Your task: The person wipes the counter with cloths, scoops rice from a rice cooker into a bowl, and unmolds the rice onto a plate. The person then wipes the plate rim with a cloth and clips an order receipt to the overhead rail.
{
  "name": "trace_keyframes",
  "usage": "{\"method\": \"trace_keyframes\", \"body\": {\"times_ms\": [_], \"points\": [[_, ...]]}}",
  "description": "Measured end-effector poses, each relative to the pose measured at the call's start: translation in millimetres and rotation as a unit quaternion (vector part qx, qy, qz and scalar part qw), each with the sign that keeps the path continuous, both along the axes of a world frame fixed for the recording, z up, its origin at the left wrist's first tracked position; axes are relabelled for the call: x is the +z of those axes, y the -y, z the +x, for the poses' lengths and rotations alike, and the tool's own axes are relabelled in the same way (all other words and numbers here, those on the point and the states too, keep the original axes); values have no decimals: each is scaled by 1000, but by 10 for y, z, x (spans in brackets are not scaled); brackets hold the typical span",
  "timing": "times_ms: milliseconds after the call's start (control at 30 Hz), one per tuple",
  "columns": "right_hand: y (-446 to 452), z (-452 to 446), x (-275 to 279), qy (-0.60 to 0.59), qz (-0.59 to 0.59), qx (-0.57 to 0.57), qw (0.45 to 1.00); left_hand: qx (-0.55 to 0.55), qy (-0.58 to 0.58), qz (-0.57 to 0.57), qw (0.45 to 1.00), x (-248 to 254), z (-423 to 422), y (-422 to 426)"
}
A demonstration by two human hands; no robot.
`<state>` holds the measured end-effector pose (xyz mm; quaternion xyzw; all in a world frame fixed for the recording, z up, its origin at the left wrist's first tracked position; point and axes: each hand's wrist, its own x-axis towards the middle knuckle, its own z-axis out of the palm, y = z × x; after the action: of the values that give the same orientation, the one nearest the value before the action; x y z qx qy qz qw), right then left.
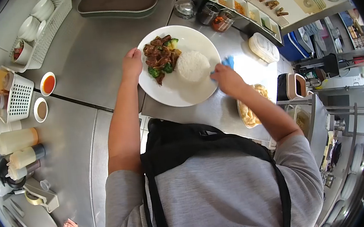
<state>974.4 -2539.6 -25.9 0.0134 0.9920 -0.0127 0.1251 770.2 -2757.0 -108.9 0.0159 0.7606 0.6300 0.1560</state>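
A large white plate [165, 98] is in front of me above the steel counter. On it are a round mound of white rice [193, 66] and dark saucy meat [158, 54] with broccoli [167, 67]. My left hand [132, 64] grips the plate's left rim, its fingers partly hidden beneath. At the right rim, my right hand [228, 80] is closed on a blue cloth [228, 61], which touches the plate's edge. A dish of pale yellow food [252, 106] lies under my right forearm.
A brown tray [121, 0] sits at the back. Two small sauce bowls, one red-orange [48, 84] and one brown [40, 109], stand left near a white basket [21, 92]. Several topping containers [228, 2] line the back right, with glass jars [223, 21] before them.
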Motion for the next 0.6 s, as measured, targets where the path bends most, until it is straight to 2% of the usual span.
{"method": "trace_keyframes", "body": {"times_ms": [100, 200, 233, 300, 333, 400, 433, 467, 500, 533, 600], "points": [[241, 178, 115, -3, -196, -31, 980, 17, -31, 2, 999, -61, 11, 7], [-150, 255, 172, 29, -467, -30, 883, 79, -15, 73, 994, -217, 167, 16], [-281, 295, 170, 23, -472, -114, 874, 107, -1, 107, 988, -182, 275, 52], [-491, 337, 149, 11, -475, -279, 835, 45, 152, 119, 980, 34, 480, 310], [-516, 290, 175, -15, -459, -298, 837, 12, 229, 122, 966, 170, 496, 412], [-548, 153, 220, -60, -427, -335, 838, -53, 207, 2, 977, 293, 312, 534], [-598, 58, 94, -131, -396, -282, 864, -83, 196, -59, 975, 334, 232, 551], [-635, -64, 10, -179, -307, -202, 913, -76, 140, -73, 984, 371, 139, 488], [-579, -186, 9, -223, -243, -136, 934, -79, 87, -76, 990, 315, -10, 385], [-530, -330, -35, -226, -211, -114, 944, -82, 33, -78, 993, 261, -159, 277], [-391, -450, -110, -215, -134, -99, 962, -150, 6, -61, 987, 296, -329, 66]]}}
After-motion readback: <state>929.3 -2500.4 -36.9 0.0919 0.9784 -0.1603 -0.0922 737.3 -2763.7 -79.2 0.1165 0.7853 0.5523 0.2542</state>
